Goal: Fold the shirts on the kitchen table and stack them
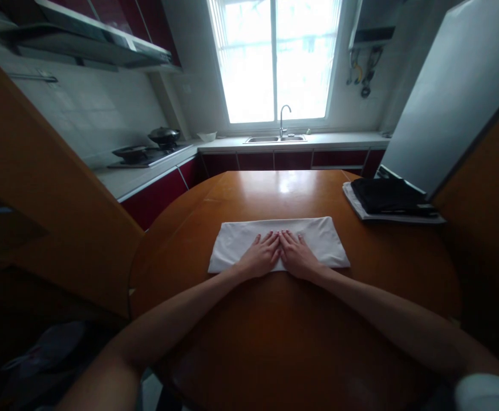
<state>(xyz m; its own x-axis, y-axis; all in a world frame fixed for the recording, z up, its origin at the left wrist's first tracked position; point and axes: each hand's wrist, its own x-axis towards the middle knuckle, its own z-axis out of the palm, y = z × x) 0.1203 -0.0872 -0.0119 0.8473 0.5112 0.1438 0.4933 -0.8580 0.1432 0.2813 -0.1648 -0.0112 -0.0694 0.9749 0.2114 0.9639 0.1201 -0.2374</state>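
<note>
Beyond the wooden table, on its far left side, you have two pans by the cooker: the one farther from you, a covered pan, has its lid on, so you cannot tell what is inside; the nearer, dark pan is too dim for its contents to show. A white bowl also sits past the table's far left, its inside hidden by the low angle. Straight beyond the table's far edge is the steel sink, and you see too little of its basins to tell what they hold.

The folded white cloth lies flat near the middle of the table. Its long axis runs left to right across you, one long edge facing you and the other facing the table's far edge. Your left hand and right hand rest palms down on it, fingers extended, released and gripping nothing, pointing away and converging at the tips. On the table's right side, a folded black garment lies on folded white fabric.
</note>
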